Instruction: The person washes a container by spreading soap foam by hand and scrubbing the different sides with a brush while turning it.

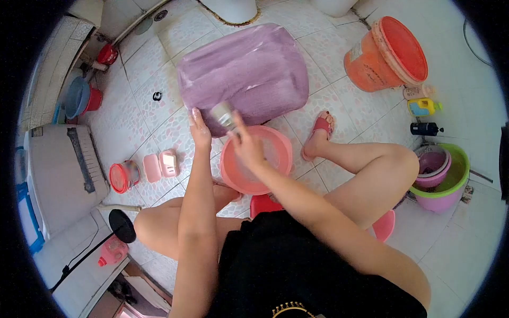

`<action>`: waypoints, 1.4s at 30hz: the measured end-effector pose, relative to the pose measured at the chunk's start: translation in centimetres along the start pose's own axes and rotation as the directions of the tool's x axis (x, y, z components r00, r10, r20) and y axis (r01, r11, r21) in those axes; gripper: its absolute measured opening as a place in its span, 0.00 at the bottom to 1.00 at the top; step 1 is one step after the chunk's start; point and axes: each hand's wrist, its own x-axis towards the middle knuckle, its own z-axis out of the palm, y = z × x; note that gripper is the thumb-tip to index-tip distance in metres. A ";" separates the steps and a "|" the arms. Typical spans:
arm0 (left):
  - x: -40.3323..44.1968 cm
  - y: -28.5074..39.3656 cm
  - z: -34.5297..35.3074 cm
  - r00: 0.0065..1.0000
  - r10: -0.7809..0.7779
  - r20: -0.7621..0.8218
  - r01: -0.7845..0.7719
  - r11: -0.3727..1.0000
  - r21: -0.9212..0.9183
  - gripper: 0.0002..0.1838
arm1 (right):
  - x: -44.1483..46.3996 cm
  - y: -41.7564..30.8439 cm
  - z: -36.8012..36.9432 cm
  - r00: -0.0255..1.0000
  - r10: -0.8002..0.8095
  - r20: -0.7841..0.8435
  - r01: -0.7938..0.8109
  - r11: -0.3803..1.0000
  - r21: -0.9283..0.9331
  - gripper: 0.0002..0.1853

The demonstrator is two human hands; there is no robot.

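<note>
A purple, wet-looking padded block, perhaps a cushion (pixel 241 71), lies on the tiled floor in front of me with pale streaks of suds on it. My left hand (pixel 199 130) rests at its near left corner, fingers stretched out against the edge. In my right hand (pixel 248 144) is a scrubbing brush (pixel 222 115), blurred by motion, over the block's near edge; the fingers are closed round it. Under my right hand stands a pink basin (pixel 256 183), close to the block's near side.
An orange bucket (pixel 366 61) leans at the upper right, with bottles (pixel 422 107) below it. Stacked tubs (pixel 442 196) stand at the right wall. On the left are an open pink soap box (pixel 152 168), a small red bucket (pixel 121 177) and a grey-white appliance (pixel 61 169).
</note>
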 end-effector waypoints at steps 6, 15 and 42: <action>0.8 -1.0 -0.6 0.989 0.145 0.043 -0.150 0.979 0.141 0.32 | 0.8 -0.9 -2.9 0.976 0.013 0.216 -0.006 1.000 -0.030 0.36; 1.3 6.8 -2.0 0.664 0.575 0.477 -0.660 0.153 0.735 0.63 | 14.1 5.1 -18.9 0.950 -0.056 -0.307 -0.045 0.948 -0.314 0.38; 2.4 13.5 19.6 0.425 0.442 0.790 -0.900 0.112 0.421 0.66 | 18.5 9.4 -16.2 0.990 0.057 -0.128 -0.028 0.975 0.219 0.34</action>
